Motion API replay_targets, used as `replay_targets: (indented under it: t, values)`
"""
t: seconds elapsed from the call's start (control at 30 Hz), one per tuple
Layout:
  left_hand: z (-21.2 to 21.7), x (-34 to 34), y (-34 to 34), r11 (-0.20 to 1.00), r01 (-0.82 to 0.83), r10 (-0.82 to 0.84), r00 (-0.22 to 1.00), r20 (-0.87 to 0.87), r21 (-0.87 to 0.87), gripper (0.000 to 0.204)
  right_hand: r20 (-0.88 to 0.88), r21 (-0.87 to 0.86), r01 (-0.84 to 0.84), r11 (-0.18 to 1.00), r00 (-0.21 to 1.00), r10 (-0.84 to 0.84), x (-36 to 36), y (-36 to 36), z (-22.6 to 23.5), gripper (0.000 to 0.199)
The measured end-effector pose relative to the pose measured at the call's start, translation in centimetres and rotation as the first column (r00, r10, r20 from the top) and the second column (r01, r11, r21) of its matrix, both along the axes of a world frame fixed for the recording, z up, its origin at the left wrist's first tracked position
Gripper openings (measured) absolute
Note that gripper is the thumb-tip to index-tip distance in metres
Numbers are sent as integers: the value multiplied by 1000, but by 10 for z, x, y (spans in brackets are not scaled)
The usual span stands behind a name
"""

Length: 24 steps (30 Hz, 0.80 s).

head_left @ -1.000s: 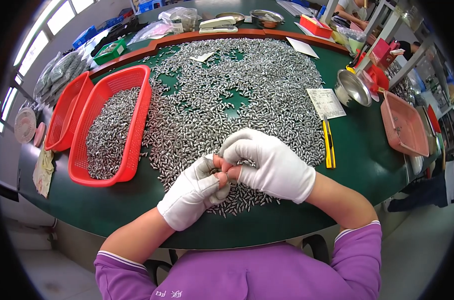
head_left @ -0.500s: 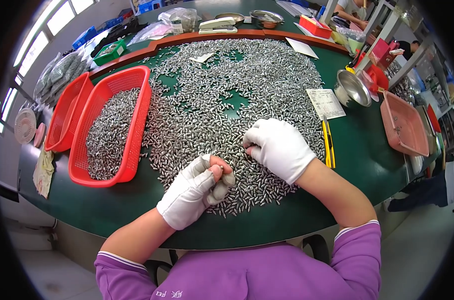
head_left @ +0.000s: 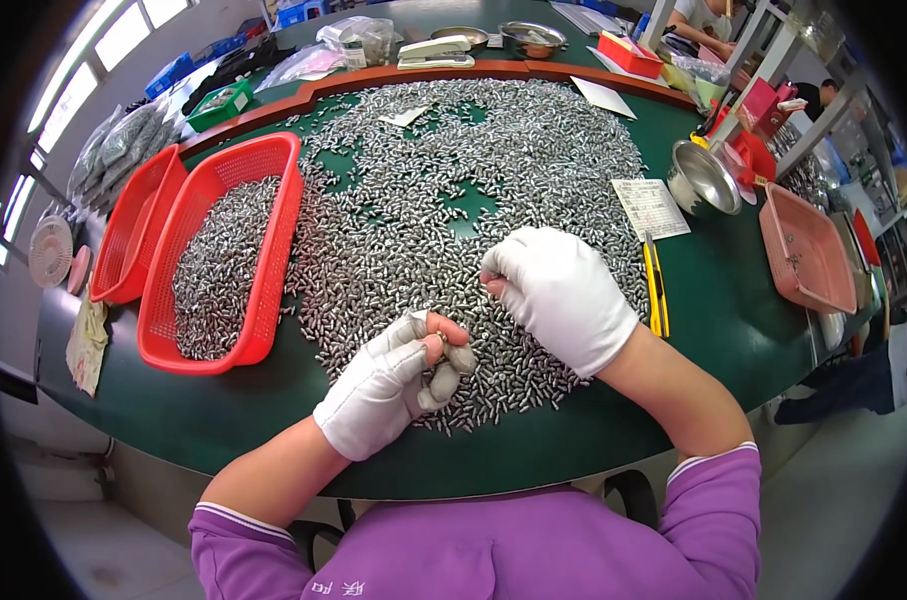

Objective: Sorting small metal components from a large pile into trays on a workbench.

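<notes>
A broad spread of small silver metal parts [head_left: 393, 240] covers the middle of the green table. Over its near edge is my left hand [head_left: 393, 375], in a white glove that leaves thumb and forefinger tips bare; these pinch a small metal part, mostly hidden, and the other fingers curl in. My right hand [head_left: 563, 300], gloved likewise, hovers just above the parts to the right. Its fingers are bent and drawn together; what they hold, if anything, is hidden beneath the hand. Left of the spread, a red plastic basket [head_left: 285, 250] contains a heap of similar parts.
A second red basket [head_left: 123, 270] stands further left. Right of the parts lie a yellow utility knife [head_left: 656, 290] and a printed paper slip [head_left: 651, 207], near a tilted steel bowl [head_left: 703, 180] and a pink tray [head_left: 808, 250]. A brown wooden strip [head_left: 518, 67] borders the far side.
My right hand has lifted slightly and turned, its fingertips drawing a little up and left. The left hand stays in place, with its fingers shifting slightly.
</notes>
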<state>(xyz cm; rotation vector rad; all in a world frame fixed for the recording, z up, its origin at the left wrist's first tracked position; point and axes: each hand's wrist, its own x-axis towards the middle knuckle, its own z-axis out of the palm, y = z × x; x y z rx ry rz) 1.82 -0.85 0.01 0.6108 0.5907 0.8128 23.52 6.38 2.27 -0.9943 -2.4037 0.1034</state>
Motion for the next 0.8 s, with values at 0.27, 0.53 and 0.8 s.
replay_targets:
  t: [0.27,0.53,0.8]
  values:
    - [0,0,-1,999,27,-27,1000,8,-35,29,-274,-186,-308,933,928,252,-8,-8,7,14]
    - [-1,3,-2,1000,-2,1,999,-34,-30,30,-464,-345,-451,823,845,268,-10,-16,2,14]
    - [1,1,-2,999,-33,34,998,-47,11,24,-458,-400,-363,842,875,160,-9,-13,7,26]
